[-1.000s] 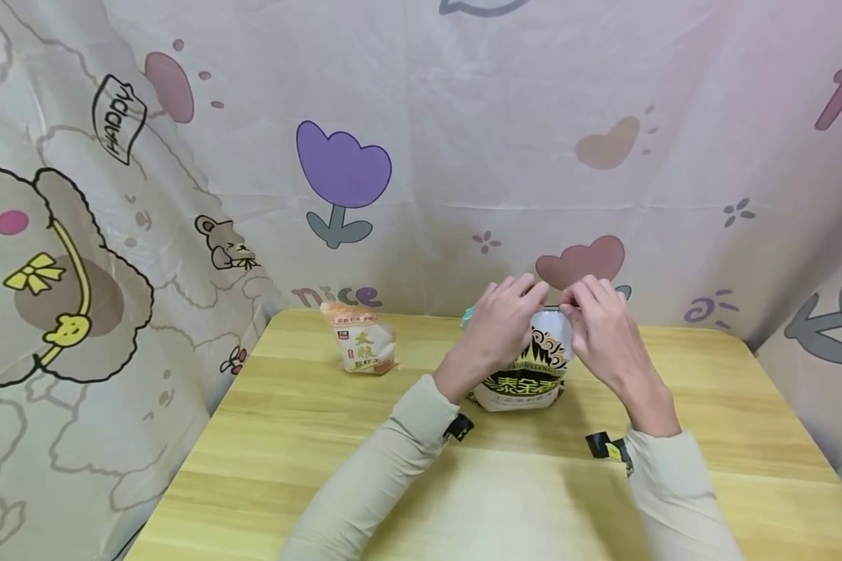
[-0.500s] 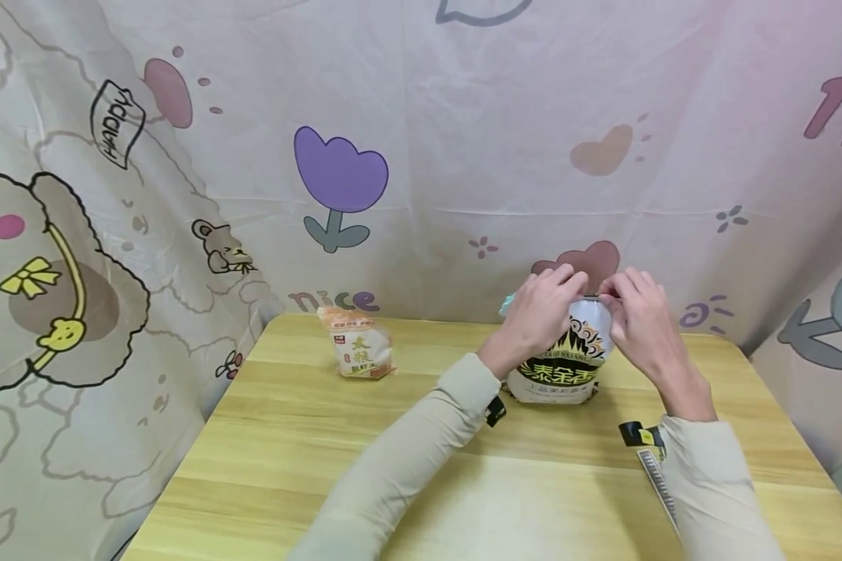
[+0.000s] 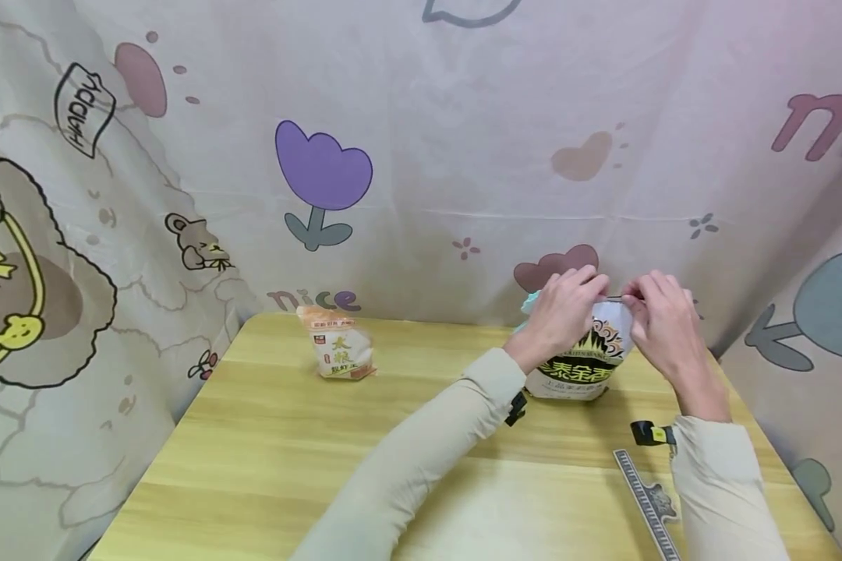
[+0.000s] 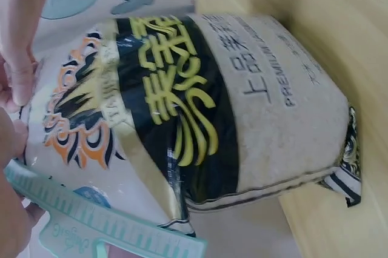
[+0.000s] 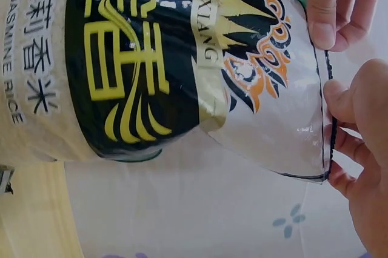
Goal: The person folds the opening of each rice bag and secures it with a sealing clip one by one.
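Observation:
A rice bag (image 3: 571, 386) with a black and gold label stands near the back of the table, right of centre. My left hand (image 3: 561, 312) pinches its top edge at one side. At the other end of that edge, the thumb and fingers of my right hand (image 5: 357, 125) pinch the dark rim. The top is drawn flat between both hands. A mint-green ruler (image 4: 115, 215) with tick marks and a shaped tab lies along the bag's side, one end under my left hand. Part of the label is hidden behind that hand in the head view.
A smaller white and orange packet (image 3: 340, 347) stands on the wooden table (image 3: 309, 444) to the left. A grey ruler (image 3: 647, 502) lies beside my right sleeve. Behind the table hangs a printed curtain (image 3: 428, 140), close to the back edge.
Both hands and the rice bag have shifted right relative to the packet, still pinching its top edge. The grey ruler has come into view beside the right sleeve. The head view has turned slightly right.

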Demonstrator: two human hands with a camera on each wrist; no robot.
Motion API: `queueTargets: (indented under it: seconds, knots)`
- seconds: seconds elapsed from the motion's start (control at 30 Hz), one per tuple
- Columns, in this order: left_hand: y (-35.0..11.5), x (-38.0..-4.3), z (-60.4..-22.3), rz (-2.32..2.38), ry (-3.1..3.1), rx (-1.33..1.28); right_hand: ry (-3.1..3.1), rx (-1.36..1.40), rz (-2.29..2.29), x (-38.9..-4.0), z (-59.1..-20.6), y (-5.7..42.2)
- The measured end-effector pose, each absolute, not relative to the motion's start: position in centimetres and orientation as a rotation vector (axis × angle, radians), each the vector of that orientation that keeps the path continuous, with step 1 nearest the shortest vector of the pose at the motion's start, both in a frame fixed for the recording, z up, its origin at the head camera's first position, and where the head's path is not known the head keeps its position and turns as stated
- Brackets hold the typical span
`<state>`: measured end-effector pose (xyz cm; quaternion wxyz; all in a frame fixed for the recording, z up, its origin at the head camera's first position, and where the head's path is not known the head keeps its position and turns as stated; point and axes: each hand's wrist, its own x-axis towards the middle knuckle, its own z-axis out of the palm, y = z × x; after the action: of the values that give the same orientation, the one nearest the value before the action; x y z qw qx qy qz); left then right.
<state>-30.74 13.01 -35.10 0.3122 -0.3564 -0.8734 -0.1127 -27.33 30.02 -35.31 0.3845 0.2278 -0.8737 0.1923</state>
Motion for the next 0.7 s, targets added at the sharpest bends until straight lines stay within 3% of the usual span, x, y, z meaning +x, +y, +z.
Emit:
queueTargets:
  seconds: [0.7]
  knots:
    - [15.7,-30.5,-34.7,-0.344,-2.37,-0.989,-2.25,0.509,0.549,-26.1,-35.7,32.3]
